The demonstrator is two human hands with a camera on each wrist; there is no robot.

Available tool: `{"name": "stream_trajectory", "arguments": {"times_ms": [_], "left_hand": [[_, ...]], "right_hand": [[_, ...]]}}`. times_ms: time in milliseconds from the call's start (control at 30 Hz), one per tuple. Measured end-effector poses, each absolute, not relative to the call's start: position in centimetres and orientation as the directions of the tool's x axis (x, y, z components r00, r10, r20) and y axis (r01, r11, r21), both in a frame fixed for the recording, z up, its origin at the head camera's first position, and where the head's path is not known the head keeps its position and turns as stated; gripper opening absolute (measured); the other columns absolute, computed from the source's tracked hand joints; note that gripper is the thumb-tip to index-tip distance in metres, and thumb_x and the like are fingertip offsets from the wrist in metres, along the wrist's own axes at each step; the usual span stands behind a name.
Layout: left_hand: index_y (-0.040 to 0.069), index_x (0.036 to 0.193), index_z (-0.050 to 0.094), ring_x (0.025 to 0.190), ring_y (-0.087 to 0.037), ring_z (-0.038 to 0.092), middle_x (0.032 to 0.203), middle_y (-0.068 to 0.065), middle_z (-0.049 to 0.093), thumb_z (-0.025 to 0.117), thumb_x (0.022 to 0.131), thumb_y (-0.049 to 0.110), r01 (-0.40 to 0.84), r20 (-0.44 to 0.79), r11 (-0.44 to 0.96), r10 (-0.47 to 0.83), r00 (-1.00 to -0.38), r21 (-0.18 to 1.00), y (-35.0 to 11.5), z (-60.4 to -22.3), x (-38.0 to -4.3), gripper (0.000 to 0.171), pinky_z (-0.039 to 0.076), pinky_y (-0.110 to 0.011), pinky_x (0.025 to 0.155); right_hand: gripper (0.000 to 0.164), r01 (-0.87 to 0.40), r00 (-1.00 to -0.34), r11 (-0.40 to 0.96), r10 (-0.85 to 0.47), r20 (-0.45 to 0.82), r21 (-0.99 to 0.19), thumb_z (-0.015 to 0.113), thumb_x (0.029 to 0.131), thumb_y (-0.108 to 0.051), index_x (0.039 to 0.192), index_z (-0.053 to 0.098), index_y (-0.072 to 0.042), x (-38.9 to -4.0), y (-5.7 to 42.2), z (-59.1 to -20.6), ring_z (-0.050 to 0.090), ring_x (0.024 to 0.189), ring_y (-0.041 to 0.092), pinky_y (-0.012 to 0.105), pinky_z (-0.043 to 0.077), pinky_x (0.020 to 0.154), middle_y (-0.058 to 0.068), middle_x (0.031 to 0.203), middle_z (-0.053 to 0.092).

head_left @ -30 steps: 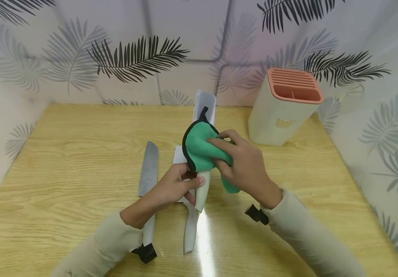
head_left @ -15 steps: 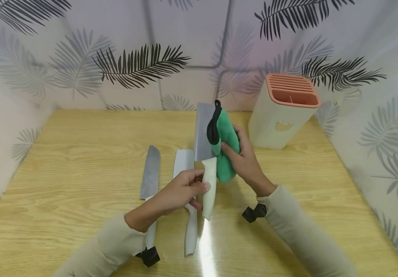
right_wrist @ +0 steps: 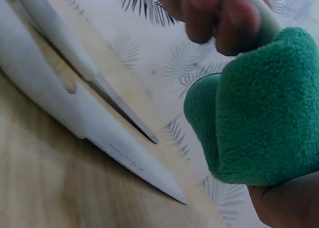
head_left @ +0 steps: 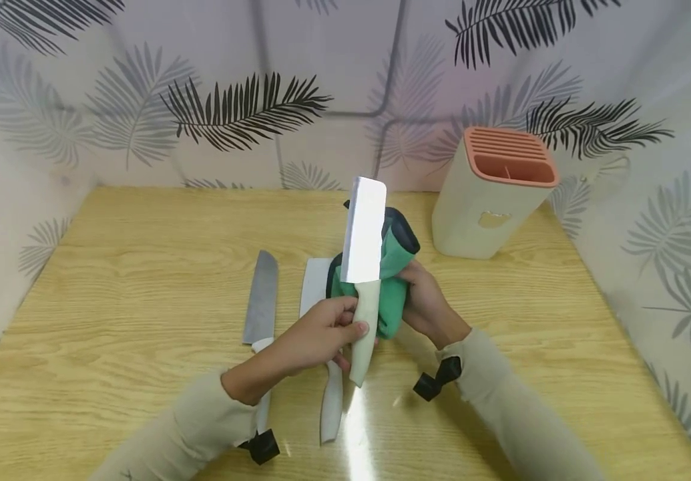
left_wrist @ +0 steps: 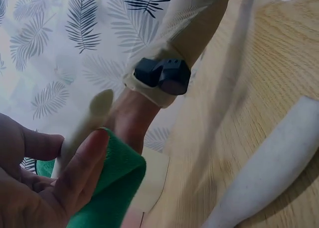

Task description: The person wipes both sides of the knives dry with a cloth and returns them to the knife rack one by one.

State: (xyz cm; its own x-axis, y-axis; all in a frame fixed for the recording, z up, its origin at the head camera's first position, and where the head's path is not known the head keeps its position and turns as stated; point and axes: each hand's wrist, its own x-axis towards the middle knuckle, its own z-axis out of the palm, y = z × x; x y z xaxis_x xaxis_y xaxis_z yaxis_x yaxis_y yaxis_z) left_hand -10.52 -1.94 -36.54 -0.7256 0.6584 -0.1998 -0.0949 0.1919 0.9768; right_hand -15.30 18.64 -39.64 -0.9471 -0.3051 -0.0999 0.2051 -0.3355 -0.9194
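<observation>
My left hand pinches the pale handle of a cleaver between thumb and fingers. The cleaver's broad blade points away from me, its face bright with reflected light. Behind it, my right hand grips a green cloth with a black edge; the blade and cloth hide most of those fingers. Fuzzy pile on the cloth fills much of the right wrist view. In the left wrist view, the held handle rises past the left hand.
A second cleaver lies on the wooden table just left of the held one. Farther left lies a kitchen knife, its handle partly under the left forearm. A cream knife block with an orange slotted top stands at the back right.
The cloth went from over the front of the blade to its right side, then behind it. The cleaver has turned in the left hand, its face now catching light.
</observation>
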Motion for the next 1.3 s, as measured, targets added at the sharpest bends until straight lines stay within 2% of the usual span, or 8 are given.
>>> {"name": "stream_trajectory", "arguments": {"times_ms": [167, 267, 433, 633, 767, 900, 1033, 1300], "left_hand": [[-0.009, 0.130, 0.052, 0.086, -0.016, 0.069, 0.113, -0.032, 0.068, 0.045, 0.105, 0.008, -0.105, -0.207, 0.191, 0.656, -0.726, 0.976, -1.9, -37.1, -10.2, 0.031, 0.059, -0.030, 0.058], [-0.009, 0.130, 0.053, 0.081, -0.014, 0.069, 0.109, -0.031, 0.069, 0.046, 0.106, 0.009, -0.107, -0.207, 0.189, 0.665, -0.718, 0.976, -1.9, -37.4, -10.0, 0.031, 0.059, -0.029, 0.056], [-0.009, 0.126, 0.055, 0.077, -0.012, 0.068, 0.105, -0.029, 0.070, 0.046, 0.106, 0.010, -0.090, -0.190, 0.181, 0.671, -0.717, 0.979, -1.8, -37.4, -10.1, 0.030, 0.058, -0.029, 0.055], [-0.008, 0.127, 0.057, 0.073, -0.011, 0.068, 0.109, -0.032, 0.069, 0.046, 0.106, 0.011, -0.078, -0.154, 0.150, 0.610, -0.777, 0.986, -1.6, -37.0, -11.0, 0.030, 0.059, -0.031, 0.057], [-0.010, 0.127, 0.056, 0.077, -0.013, 0.070, 0.111, -0.033, 0.068, 0.045, 0.106, 0.011, -0.103, -0.168, 0.140, 0.619, -0.767, 0.985, -1.5, -37.1, -11.1, 0.031, 0.061, -0.038, 0.061], [-0.010, 0.126, 0.055, 0.078, -0.016, 0.072, 0.111, -0.034, 0.068, 0.045, 0.107, 0.011, -0.142, -0.195, 0.133, 0.660, -0.726, 0.981, -1.2, -37.7, -10.6, 0.031, 0.062, -0.037, 0.062], [-0.011, 0.122, 0.057, 0.073, -0.018, 0.073, 0.106, -0.031, 0.070, 0.046, 0.106, 0.010, -0.157, -0.201, 0.127, 0.682, -0.704, 0.979, -1.0, -38.3, -10.0, 0.028, 0.062, -0.035, 0.060], [-0.011, 0.122, 0.057, 0.078, -0.018, 0.073, 0.105, -0.029, 0.071, 0.046, 0.106, 0.010, -0.167, -0.213, 0.134, 0.695, -0.687, 0.977, -1.3, -38.8, -9.3, 0.028, 0.062, -0.033, 0.060]], "right_hand": [[0.036, 0.189, -0.965, -0.416, -0.245, -0.090, -0.890, 0.026, 0.101, -0.003, 0.103, 0.053, -0.027, -17.0, 19.2, -38.9, 0.048, 0.086, 0.005, 0.018, 0.045, 0.082, -0.009, 0.093, 0.050], [0.033, 0.188, -0.973, -0.462, -0.205, -0.101, -0.867, 0.024, 0.103, -0.007, 0.102, 0.051, -0.026, -17.8, 19.6, -38.3, 0.047, 0.083, 0.005, 0.018, 0.044, 0.079, -0.009, 0.090, 0.049], [0.032, 0.202, -0.972, -0.520, -0.210, -0.104, -0.830, 0.022, 0.104, -0.014, 0.097, 0.052, -0.020, -17.9, 19.9, -38.0, 0.053, 0.084, 0.006, 0.019, 0.047, 0.080, -0.008, 0.091, 0.055], [0.028, 0.279, -0.932, -0.405, -0.332, -0.145, -0.871, 0.027, 0.102, -0.022, 0.105, 0.054, -0.022, -16.3, 19.1, -38.6, 0.055, 0.095, 0.005, 0.019, 0.048, 0.088, -0.010, 0.102, 0.059], [0.021, 0.289, -0.923, -0.330, -0.345, -0.170, -0.899, 0.032, 0.101, -0.021, 0.112, 0.051, -0.022, -15.9, 18.9, -38.9, 0.057, 0.099, 0.005, 0.021, 0.049, 0.092, -0.011, 0.105, 0.061], [0.017, 0.257, -0.946, -0.338, -0.280, -0.164, -0.905, 0.036, 0.103, -0.018, 0.111, 0.051, -0.019, -16.8, 19.3, -38.5, 0.061, 0.095, 0.005, 0.020, 0.050, 0.088, -0.010, 0.099, 0.064], [0.017, 0.233, -0.964, -0.384, -0.215, -0.158, -0.894, 0.036, 0.104, -0.019, 0.103, 0.053, -0.018, -18.1, 19.8, -37.5, 0.057, 0.081, 0.002, 0.016, 0.048, 0.078, -0.010, 0.090, 0.059], [0.011, 0.238, -0.969, -0.427, -0.163, -0.184, -0.873, 0.035, 0.107, -0.024, 0.108, 0.045, -0.018, -19.4, 20.0, -36.3, 0.048, 0.073, 0.003, 0.017, 0.042, 0.068, -0.009, 0.086, 0.049]]}}
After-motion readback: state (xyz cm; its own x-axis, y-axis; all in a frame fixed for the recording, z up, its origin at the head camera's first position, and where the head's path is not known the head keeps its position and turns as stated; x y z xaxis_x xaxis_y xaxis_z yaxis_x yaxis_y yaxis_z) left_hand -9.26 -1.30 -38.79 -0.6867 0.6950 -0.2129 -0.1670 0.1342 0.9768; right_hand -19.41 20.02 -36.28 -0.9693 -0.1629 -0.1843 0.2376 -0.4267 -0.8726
